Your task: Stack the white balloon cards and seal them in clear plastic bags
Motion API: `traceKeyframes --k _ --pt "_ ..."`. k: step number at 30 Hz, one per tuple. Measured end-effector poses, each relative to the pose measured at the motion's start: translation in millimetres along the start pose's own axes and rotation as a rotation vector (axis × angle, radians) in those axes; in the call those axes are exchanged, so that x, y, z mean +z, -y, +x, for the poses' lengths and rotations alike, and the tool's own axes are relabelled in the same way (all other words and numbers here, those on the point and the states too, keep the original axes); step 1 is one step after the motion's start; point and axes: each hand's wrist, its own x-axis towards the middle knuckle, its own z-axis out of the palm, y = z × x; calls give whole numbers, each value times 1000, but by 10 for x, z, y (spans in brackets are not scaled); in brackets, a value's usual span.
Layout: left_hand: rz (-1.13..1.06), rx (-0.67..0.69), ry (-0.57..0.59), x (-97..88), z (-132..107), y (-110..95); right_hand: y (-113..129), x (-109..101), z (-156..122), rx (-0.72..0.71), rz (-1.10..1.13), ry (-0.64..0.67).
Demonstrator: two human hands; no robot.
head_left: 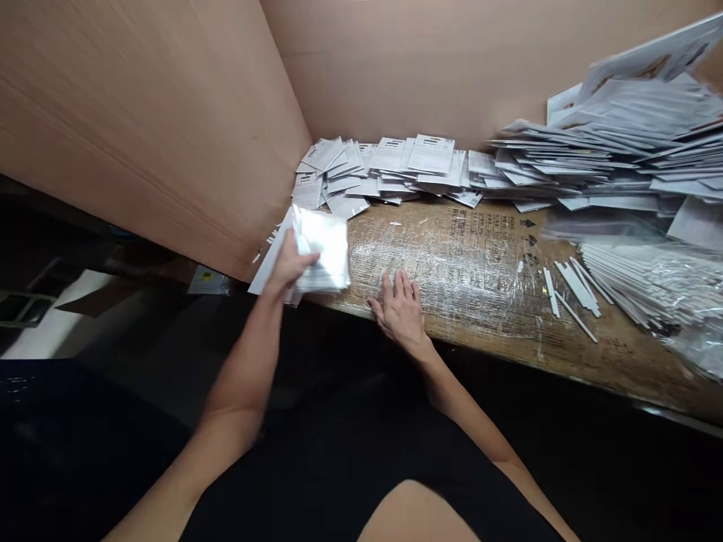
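Observation:
My left hand (pixel 289 263) grips a stack of clear plastic packets (pixel 319 252) at the left end of the table, thumb across the top. Flat on the table's plastic-wrapped cardboard top (pixel 468 256) lies my right hand (pixel 400 305), fingers stretched out and holding nothing. A spread of white printed packets (pixel 389 169) lies beyond both hands along the back wall.
A tall heap of white packets (pixel 626 143) fills the back right. Thin white strips (pixel 573 290) and a bundle of them in clear wrap (pixel 649 282) lie at the right. Wooden panels (pixel 169 128) wall the left and back. The table's front edge is close to my body.

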Motion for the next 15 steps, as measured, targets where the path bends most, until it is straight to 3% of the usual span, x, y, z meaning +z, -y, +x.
traceKeyframes --k 3,5,6,8,11,13,15 --pt "292 -77 -104 -737 229 84 -19 7 -24 -31 9 -7" --pt "539 -178 -84 -1018 303 88 -17 14 -16 -43 12 -11" --pt "648 -218 -69 -1062 318 67 -10 16 -6 -41 10 -14" --pt "815 -239 -72 -947 298 -47 16 10 11 -25 -2 -17" --pt "933 -71 -91 -478 39 -443 81 -26 -6 10 -12 -4" --pt "875 94 52 -278 -284 -759 117 -42 -13 8 -4 0" --pt "790 231 198 -307 -556 -961 112 -32 19 -17 -17 -20"
